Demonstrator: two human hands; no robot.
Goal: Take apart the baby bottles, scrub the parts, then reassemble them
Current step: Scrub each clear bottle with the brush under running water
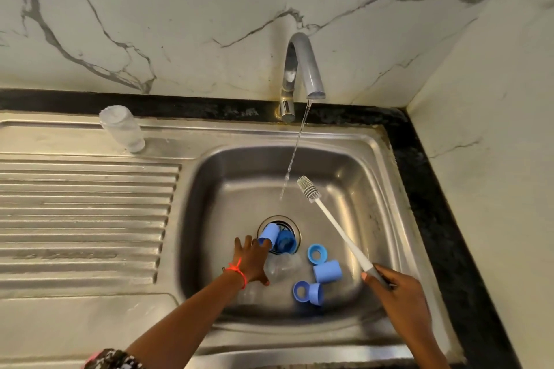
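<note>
In the head view, the person is leaning over a steel sink [368, 165] while a thin stream of water [295, 153] is running from the tap [302, 69] at 12 o'clock.

The left hand [250, 257] is reaching down into the basin, and its fingers are touching a light blue cap [268, 235] that is lying on its side over the drain [293, 226]. Whether the fingers are already closing round the cap, the picture is not showing clearly, so the grip cannot be told. A darker blue ring [286, 241] is lying just beside this cap, at its 3 o'clock.

The right hand [395, 293] is gripping the grey handle end of a bottle brush [332, 228]. The brush is pointing toward 11 o'clock, with its bristle head near the falling water but not under it.

Between the two hands more parts are waiting: a ring [316, 254], a second cap [327, 271], and a third blue piece [308, 292] at 6 o'clock of the basin. A clear bottle [281, 266] is lying just beside the left hand, hard to see. Another bottle [123, 129] is standing upside down on the drainboard, well apart at 10 o'clock.

The cap's long axis is running from 7 to 1 o'clock, with the open mouth toward the left hand. The left hand is the nearer one, so it will probably be lifting the cap toward the brush.
</note>
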